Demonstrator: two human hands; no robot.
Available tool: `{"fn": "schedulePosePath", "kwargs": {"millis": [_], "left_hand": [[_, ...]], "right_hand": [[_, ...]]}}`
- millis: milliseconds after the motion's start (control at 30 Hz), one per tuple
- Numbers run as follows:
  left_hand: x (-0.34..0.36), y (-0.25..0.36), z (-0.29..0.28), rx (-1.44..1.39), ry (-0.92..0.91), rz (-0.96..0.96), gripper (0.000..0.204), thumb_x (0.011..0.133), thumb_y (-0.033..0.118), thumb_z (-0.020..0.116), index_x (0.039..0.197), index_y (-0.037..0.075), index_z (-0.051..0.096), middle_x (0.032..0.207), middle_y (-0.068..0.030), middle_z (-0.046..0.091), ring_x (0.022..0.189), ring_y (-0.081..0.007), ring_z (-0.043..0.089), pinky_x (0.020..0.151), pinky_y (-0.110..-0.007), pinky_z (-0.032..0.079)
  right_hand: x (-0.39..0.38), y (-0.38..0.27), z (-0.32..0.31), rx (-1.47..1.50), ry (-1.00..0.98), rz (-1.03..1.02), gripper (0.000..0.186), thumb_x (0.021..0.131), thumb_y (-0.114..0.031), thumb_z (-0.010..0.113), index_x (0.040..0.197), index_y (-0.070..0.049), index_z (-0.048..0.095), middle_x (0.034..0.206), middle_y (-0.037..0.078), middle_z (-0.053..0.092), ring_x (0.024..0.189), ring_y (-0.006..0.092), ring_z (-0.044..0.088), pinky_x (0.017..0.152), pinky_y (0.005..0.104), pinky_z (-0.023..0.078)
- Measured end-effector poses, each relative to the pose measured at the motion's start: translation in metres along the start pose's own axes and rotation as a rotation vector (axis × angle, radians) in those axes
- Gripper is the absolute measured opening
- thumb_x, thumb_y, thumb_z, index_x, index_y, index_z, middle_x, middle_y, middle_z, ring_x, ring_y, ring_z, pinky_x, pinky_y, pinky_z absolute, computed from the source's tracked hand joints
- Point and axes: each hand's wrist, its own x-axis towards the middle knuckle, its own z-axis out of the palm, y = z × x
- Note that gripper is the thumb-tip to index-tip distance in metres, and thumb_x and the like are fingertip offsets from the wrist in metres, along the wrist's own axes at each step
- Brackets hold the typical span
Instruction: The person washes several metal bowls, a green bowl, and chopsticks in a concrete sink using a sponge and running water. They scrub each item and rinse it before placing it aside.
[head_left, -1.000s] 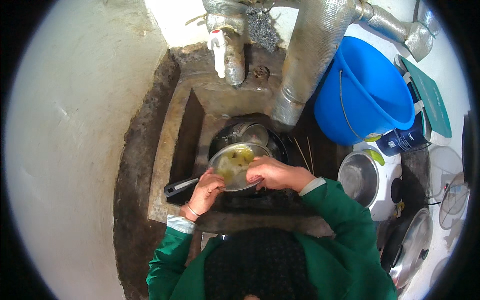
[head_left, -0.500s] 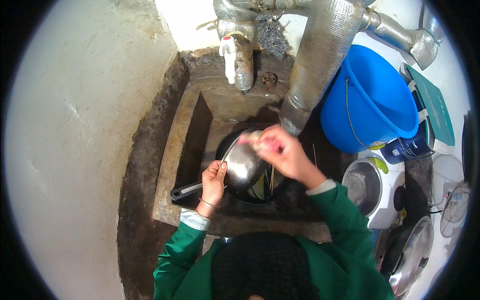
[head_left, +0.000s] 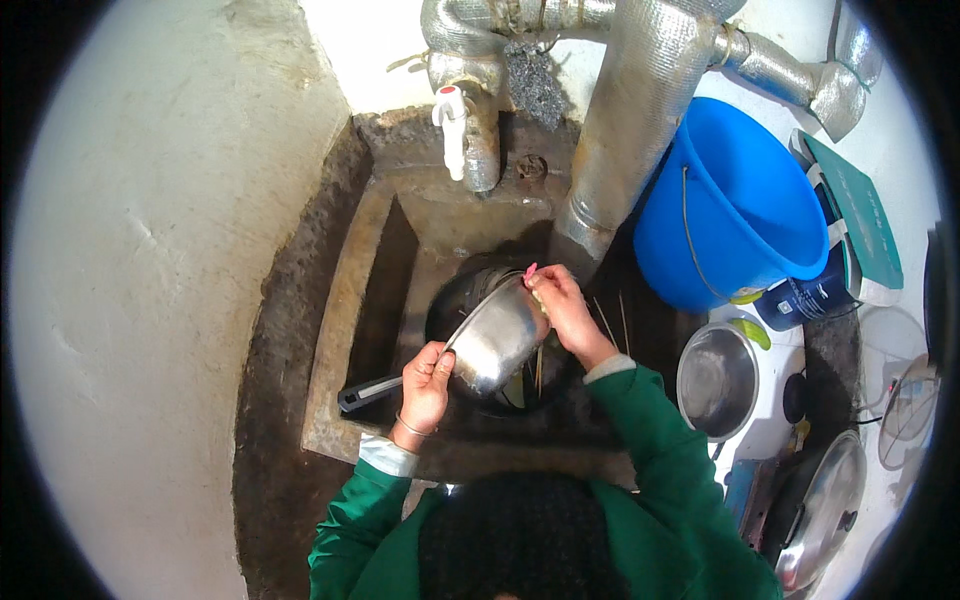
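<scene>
A shiny steel bowl (head_left: 498,338) is held tilted on its side above the sink, its rounded outside facing me. My left hand (head_left: 425,385) is closed on its left rim, thumb on the outer wall. At the opposite rim, my right hand (head_left: 565,310) pinches a small pink and pale cloth or sponge (head_left: 530,274) against the metal. Beneath the bowl sits a dark pan with a black and grey handle (head_left: 370,393) pointing left. Several thin chopsticks (head_left: 539,370) show inside the pan; the bowl hides much of its contents.
The stone sink (head_left: 335,340) surrounds the pan, with a white tap (head_left: 452,130) and foil-wrapped pipe (head_left: 625,130) above. To the right stand a blue bucket (head_left: 660,230), another steel bowl (head_left: 718,380) and a lidded pot (head_left: 830,510). A scouring pad (head_left: 537,82) hangs beside the tap.
My right hand has moved right and down from across the bowl to its far right rim. More of the bowl's outer side shows now. My left hand keeps its hold.
</scene>
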Motion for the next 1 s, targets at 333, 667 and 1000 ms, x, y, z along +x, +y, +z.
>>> {"fn": "schedulePosePath", "kwargs": {"millis": [333,667,1000], "left_hand": [[0.004,-0.009,-0.003,-0.029,0.055,-0.058,0.012,0.091,0.01,0.049,0.086,0.002,0.058,0.077,0.0058,0.053,0.073,-0.0029,0.044,0.066,-0.019,0.037],[0.024,-0.014,-0.009,-0.977,0.168,-0.221,0.036,0.092,0.025,0.046,0.117,0.0,0.046,0.117,-0.0118,0.054,0.107,-0.0262,0.052,0.094,-0.043,0.041],[0.036,-0.009,0.022,-0.774,0.365,-0.309,0.021,0.096,0.02,0.038,0.108,0.005,0.047,0.104,-0.0093,0.056,0.089,-0.0195,0.057,0.079,-0.035,0.048]], "right_hand": [[-0.031,-0.058,0.049,-1.074,-0.284,-0.768,0.01,0.079,-0.015,0.056,0.087,-0.009,0.054,0.086,0.01,0.056,0.081,0.0242,0.053,0.072,0.036,0.038],[-0.025,0.04,-0.006,0.069,0.115,0.006,0.018,0.096,-0.023,0.038,0.1,-0.007,0.046,0.084,-0.001,0.048,0.074,0.0067,0.044,0.064,0.0224,0.039],[-0.063,-0.012,0.056,-1.076,-0.325,-1.048,0.019,0.071,-0.004,0.062,0.088,-0.011,0.061,0.1,0.003,0.055,0.085,0.0227,0.051,0.072,0.034,0.038]]}}
